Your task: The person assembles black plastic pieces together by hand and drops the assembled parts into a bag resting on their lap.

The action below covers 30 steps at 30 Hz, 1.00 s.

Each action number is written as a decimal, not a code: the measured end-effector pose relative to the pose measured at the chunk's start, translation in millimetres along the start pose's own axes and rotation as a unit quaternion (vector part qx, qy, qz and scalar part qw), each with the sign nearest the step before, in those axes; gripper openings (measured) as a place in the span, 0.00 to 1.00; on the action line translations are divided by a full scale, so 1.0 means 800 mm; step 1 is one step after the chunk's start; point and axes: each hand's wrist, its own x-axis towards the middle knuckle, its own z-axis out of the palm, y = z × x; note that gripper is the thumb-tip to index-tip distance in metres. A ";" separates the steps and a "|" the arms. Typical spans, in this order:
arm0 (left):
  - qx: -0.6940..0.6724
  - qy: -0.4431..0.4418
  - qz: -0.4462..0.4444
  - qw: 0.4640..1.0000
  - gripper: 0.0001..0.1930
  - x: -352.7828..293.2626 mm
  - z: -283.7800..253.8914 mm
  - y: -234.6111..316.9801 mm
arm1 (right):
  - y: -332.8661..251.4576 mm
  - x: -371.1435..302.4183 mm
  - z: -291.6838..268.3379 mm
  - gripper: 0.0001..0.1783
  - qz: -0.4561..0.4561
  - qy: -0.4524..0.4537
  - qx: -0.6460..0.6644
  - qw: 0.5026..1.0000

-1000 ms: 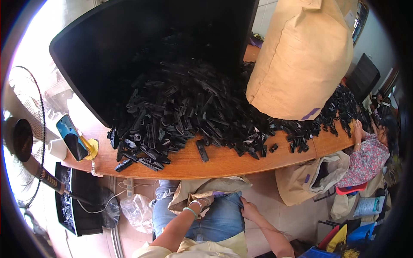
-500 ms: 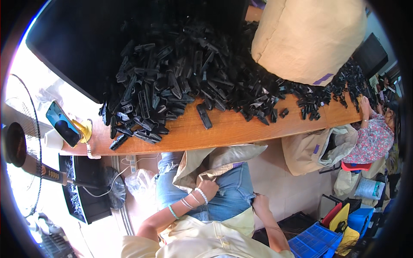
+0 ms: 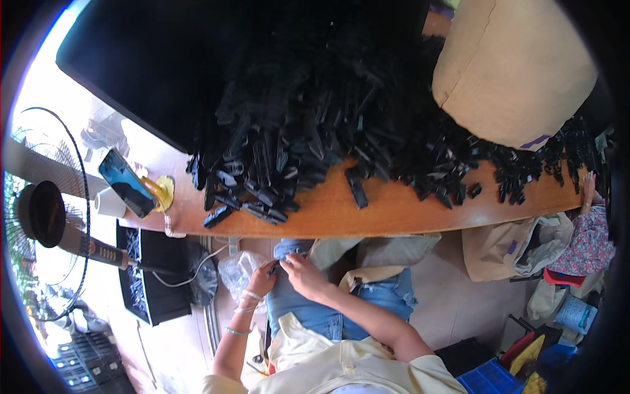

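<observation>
My left hand [image 3: 262, 281], with bracelets on its wrist, is over my left knee, its fingers pinched together. Meeting it from the right is my right hand [image 3: 306, 278], also closed at the fingertips. Something small and dark seems to sit between them, too small to make out. An open beige cloth bag [image 3: 375, 276] lies across my lap, partly under the table edge. Above my hands, a large heap of black plastic parts [image 3: 315, 141] covers much of the wooden table [image 3: 394, 213]. One black part [image 3: 356, 188] lies near the table's front edge.
A full beige sack [image 3: 515, 72] stands at the table's right. A phone on a yellow stand [image 3: 157, 192] and a fan [image 3: 46, 213] are left. Below are a black bin [image 3: 154, 282] and clear plastic bag [image 3: 241, 274]. A co-worker's arm [image 3: 588, 194] reaches in at far right.
My left hand has let go of the cloth bag and moved forward-left to my knee. My right hand has left my right thigh and joined it. The view has shifted.
</observation>
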 end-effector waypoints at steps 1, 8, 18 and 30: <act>-0.042 -0.023 -0.001 0.999 0.27 0.003 -0.002 -0.006 | 0.008 0.001 0.014 0.17 0.025 -0.030 -0.045 0.998; 0.173 -0.038 0.023 0.984 0.13 0.040 0.007 -0.004 | 0.077 -0.001 0.030 0.28 0.157 -0.056 -0.116 0.979; 0.508 -0.014 0.241 0.827 0.07 0.022 -0.004 -0.018 | 0.092 -0.003 0.039 0.12 0.077 -0.032 -0.230 0.970; 0.183 -0.193 0.261 0.928 0.04 -0.009 -0.065 0.206 | -0.021 -0.084 -0.133 0.09 -0.019 -0.005 0.094 0.995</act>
